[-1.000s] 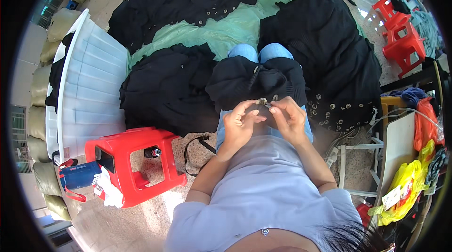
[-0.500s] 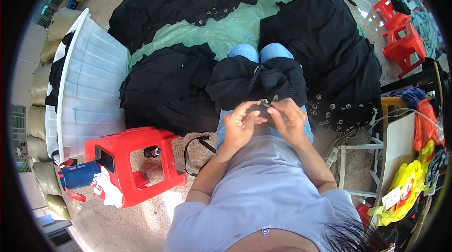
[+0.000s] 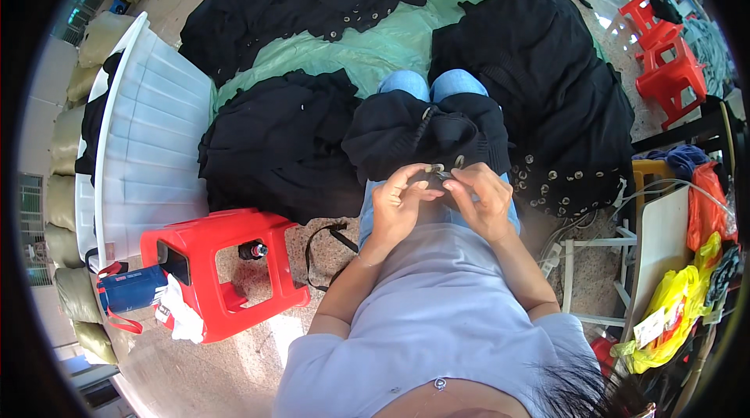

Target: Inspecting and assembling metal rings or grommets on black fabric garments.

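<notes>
Across my lap lies a black knitted garment (image 3: 391,137), bunched over the knees of light blue jeans. Its near edge is pinched in both hands, with shiny ring-like buttons (image 3: 437,168) showing at the fingertips. My left hand (image 3: 397,205) is closed on that edge, thumb and forefinger together. Close beside it, my right hand (image 3: 483,201) also pinches the edge between thumb and fingers. A small dark bit of the garment shows between the two hands; its detail is too small to make out.
Black garment piles (image 3: 281,144) surround my knees on a green sheet (image 3: 344,55). At left stand a white tub (image 3: 152,144) and a red stool (image 3: 226,262) bearing a phone. Yellow bags (image 3: 672,309), a white-legged stand (image 3: 598,246) and cables are at right.
Both hands keep their pinch on the garment edge. The fingertips have shifted very slightly; the piles and stools stay in place.
</notes>
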Action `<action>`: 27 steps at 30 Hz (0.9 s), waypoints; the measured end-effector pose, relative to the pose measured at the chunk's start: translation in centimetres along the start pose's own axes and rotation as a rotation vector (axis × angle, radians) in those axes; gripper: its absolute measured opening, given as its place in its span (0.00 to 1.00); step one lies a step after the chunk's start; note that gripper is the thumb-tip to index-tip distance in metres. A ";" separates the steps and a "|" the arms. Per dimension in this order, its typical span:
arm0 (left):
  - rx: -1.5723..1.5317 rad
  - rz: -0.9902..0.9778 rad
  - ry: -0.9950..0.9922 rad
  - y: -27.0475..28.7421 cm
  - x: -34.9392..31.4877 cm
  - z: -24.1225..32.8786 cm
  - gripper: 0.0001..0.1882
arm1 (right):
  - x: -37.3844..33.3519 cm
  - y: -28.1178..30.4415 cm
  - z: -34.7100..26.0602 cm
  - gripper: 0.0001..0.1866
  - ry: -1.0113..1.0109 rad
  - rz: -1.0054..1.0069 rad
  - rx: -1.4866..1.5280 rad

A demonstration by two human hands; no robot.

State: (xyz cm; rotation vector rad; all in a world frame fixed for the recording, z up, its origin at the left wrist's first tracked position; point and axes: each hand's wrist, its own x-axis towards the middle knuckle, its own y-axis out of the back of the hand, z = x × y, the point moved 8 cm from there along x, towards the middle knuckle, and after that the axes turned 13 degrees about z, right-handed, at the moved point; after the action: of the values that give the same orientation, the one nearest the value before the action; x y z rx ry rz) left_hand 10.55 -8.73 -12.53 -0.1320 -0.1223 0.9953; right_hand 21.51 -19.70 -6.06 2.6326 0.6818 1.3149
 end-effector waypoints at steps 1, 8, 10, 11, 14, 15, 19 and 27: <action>0.000 0.000 0.000 0.0 0.0 0.0 0.11 | 0.0 0.0 -0.1 0.12 0.011 -0.004 -0.015; -0.007 -0.003 0.001 0.1 0.0 0.0 0.11 | 0.0 -0.1 -0.1 0.12 0.021 -0.013 -0.018; -0.009 -0.006 0.000 0.0 0.0 0.0 0.11 | 0.0 -0.1 -0.1 0.12 0.025 -0.012 -0.015; -0.011 -0.007 0.000 0.0 0.0 0.0 0.11 | 0.0 -0.1 -0.1 0.12 0.028 -0.011 -0.012; -0.020 -0.013 0.012 0.0 -0.1 -0.1 0.12 | 0.0 -0.1 -0.1 0.11 0.009 -0.019 0.007; -0.029 -0.015 0.023 -0.1 -0.1 -0.1 0.12 | -0.1 -0.1 -0.2 0.11 0.009 -0.017 0.007; -0.037 -0.016 0.028 -0.2 -0.1 0.3 0.12 | -1.0 -0.8 1.4 0.09 -0.190 -0.002 0.166; 0.003 -0.007 -0.024 -0.1 -0.2 0.2 0.11 | -0.4 -0.4 0.3 0.09 -0.078 0.006 0.105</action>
State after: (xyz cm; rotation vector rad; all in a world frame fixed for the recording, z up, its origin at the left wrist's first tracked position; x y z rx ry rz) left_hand 10.48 -8.95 -12.31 -0.1173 -0.1429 0.9904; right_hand 21.45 -19.45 -6.66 2.7539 0.7518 1.2027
